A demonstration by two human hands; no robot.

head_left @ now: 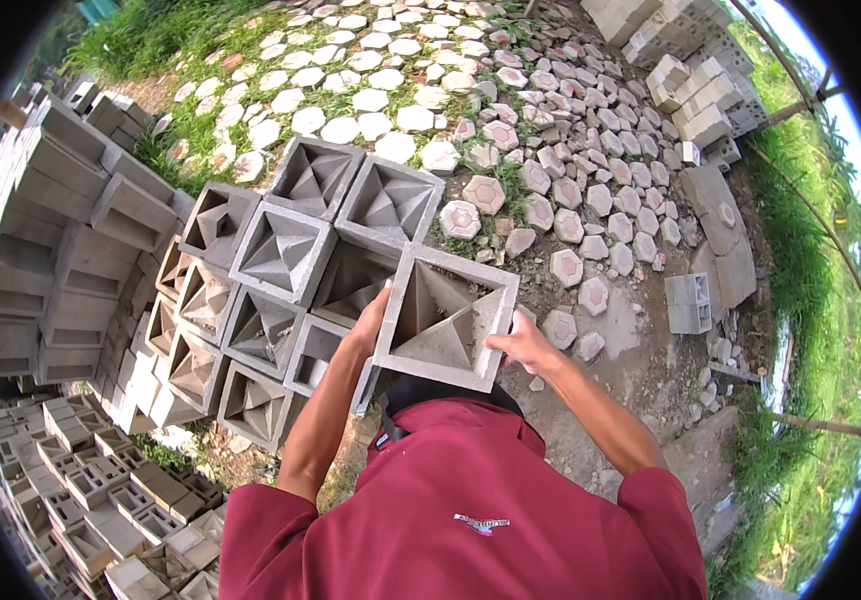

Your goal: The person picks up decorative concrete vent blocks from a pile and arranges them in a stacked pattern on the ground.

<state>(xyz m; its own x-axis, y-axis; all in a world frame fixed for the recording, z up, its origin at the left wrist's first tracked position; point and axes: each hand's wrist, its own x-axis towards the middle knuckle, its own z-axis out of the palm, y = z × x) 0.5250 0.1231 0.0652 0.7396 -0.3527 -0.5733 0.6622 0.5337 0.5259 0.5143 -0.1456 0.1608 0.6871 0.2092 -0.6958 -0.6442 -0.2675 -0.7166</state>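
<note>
I hold a square grey concrete block [448, 316] with a hollow pyramid-shaped pattern in front of my chest. My left hand [371, 322] grips its left edge and my right hand [521, 343] grips its right lower edge. The block hangs at the right end of a stack of like patterned blocks [286, 250], next to the top row.
Plain hollow concrete blocks are piled at the left [51, 220] and lower left [101, 490]. Hexagonal paving stones [551, 150] lie spread over the ground ahead. More grey blocks [696, 90] stand at the upper right, and grass [821, 330] borders the right side.
</note>
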